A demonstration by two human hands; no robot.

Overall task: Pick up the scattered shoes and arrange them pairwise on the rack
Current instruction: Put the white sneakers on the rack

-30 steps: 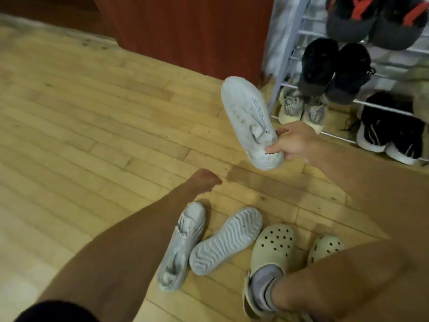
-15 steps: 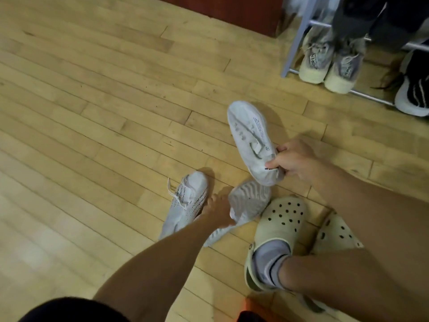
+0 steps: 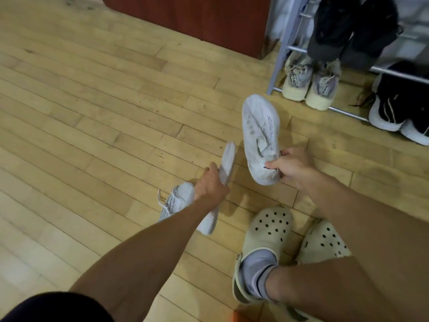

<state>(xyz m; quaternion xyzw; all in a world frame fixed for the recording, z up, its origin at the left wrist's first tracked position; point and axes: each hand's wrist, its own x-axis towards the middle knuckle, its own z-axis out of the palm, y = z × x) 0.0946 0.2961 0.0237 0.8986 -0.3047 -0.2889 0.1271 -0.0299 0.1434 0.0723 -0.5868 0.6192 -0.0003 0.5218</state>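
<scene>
My right hand (image 3: 292, 167) grips the heel of a white sneaker (image 3: 258, 133), held toe-away above the floor. My left hand (image 3: 210, 184) is closed on a second white shoe (image 3: 226, 163), lifted on its edge so the ridged sole faces right; its lower end (image 3: 207, 225) shows under my forearm. A third white sneaker with laces (image 3: 176, 201) lies on the floor just left of that hand, partly hidden by my arm. The metal shoe rack (image 3: 278, 54) stands at the upper right.
The rack's bottom row holds a beige pair (image 3: 310, 84) and a black-and-white pair (image 3: 399, 110); dark shoes (image 3: 350, 26) sit on the shelf above. A red-brown cabinet (image 3: 185, 15) stands behind. My feet wear cream clogs (image 3: 269, 235) on the wooden floor.
My left hand has closed on the overturned white shoe and tipped it up off the floor. My right hand keeps its sneaker, now a little farther right.
</scene>
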